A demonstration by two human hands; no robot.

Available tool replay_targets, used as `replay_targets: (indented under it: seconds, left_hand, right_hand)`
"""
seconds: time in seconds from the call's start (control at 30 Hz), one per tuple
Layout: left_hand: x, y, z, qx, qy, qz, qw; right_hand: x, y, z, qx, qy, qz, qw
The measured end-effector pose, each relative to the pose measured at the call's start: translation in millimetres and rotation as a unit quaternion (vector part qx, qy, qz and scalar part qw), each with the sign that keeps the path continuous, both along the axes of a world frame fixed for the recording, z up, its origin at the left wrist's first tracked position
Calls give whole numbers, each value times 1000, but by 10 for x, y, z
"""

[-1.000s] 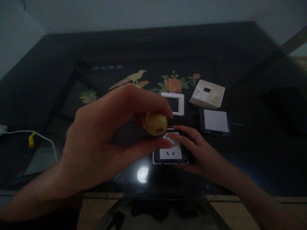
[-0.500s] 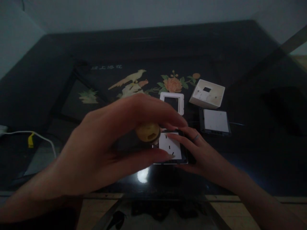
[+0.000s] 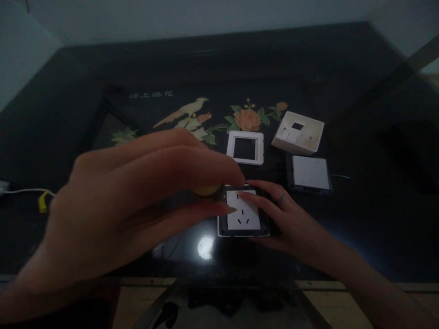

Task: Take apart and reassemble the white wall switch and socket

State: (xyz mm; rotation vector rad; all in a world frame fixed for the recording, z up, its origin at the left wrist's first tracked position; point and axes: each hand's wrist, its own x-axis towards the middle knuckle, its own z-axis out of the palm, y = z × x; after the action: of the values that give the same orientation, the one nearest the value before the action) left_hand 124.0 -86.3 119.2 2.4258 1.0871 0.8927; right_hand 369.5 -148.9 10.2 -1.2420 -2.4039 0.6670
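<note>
My left hand [image 3: 130, 196] is curled around a short yellow handle [image 3: 206, 191], which looks like a screwdriver seen end-on. Its shaft and tip are hidden. Just below and to the right lies a wall socket [image 3: 249, 221], a white slotted face in a dark frame set on a white base. The handle is over the socket's left edge; contact cannot be made out. From the right, my right hand [image 3: 286, 214] grips the socket, with one fingertip on its face and a thumb at the near edge.
Beyond the socket lies a white cover frame [image 3: 259, 148]. To the right are an open white mounting box [image 3: 302, 145] and a second panel [image 3: 311, 173] with a thin wire by it. A white cable with a yellow tag [image 3: 42, 202] runs at the left of the glossy black table [image 3: 206, 64].
My left hand has shifted left, its fingers bunched closer, and the yellow handle has turned and is less visible. More of the socket face and the cover frame shows. My right hand stays put.
</note>
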Motion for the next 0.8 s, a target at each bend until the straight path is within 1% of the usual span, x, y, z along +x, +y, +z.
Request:
replay_targets:
  seconds: [0.03,0.07,0.1,0.23,0.37,0.53,0.57,0.6,0.67,0.8]
  left_hand:
    - [-16,19,-6,3,30,-35,999]
    - [-28,32,-12,11,49,-57,997]
    - [-33,41,-20,20,58,-64,996]
    - [3,35,-59,49,37,-9,998]
    - [41,30,-101,88,61,28,994]
    - [54,7,-121,190,93,57,976]
    - [53,0,-112,198,97,59,974]
    - [48,-6,-98,196,100,55,974]
    - [17,-12,-59,163,114,43,979]
    - [-156,0,13,109,147,20,983]
  right_hand:
    - [-2,-2,3,-1,-2,-1,1000]
    - [-4,-2,7,-1,-3,-1,1000]
    - [-6,-2,10,0,-3,0,1000]
    - [-5,5,13,8,-3,1,1000]
    - [-3,5,6,-3,-2,-7,1000]
    - [-7,-3,-6,-11,1,-11,1000]
    - [-8,-5,-12,-13,2,-12,1000]
    - [-9,-6,-19,-15,3,-13,1000]
    - [-12,-8,-37,-18,3,-14,1000]
    - [-19,-7,-68,-28,0,-18,999]
